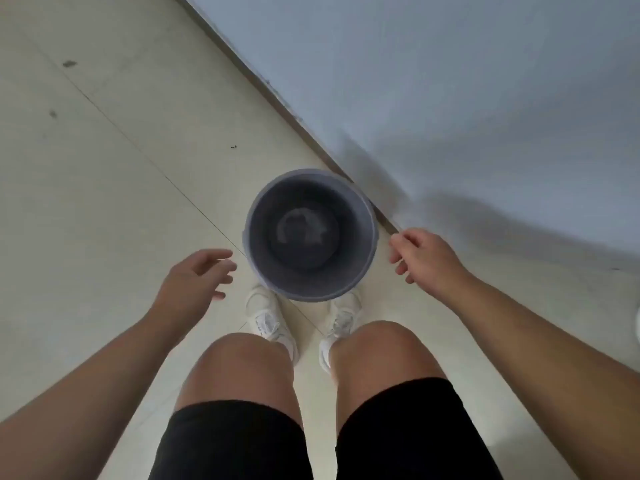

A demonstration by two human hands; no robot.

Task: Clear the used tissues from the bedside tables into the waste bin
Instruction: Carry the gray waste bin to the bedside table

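Observation:
A round grey waste bin stands on the floor directly in front of my feet, seen from straight above. Its inside looks dark, with only a pale sheen on the bottom; no tissue is visible in it. My left hand hovers just left of the bin's rim, fingers spread and holding nothing. My right hand hovers just right of the rim, fingers loosely curled and apart, also holding nothing. No bedside table or tissue is in view.
A pale wall with a dark skirting strip runs diagonally behind the bin, touching it at the back right. Cream floor tiles spread to the left. My white shoes stand right against the bin.

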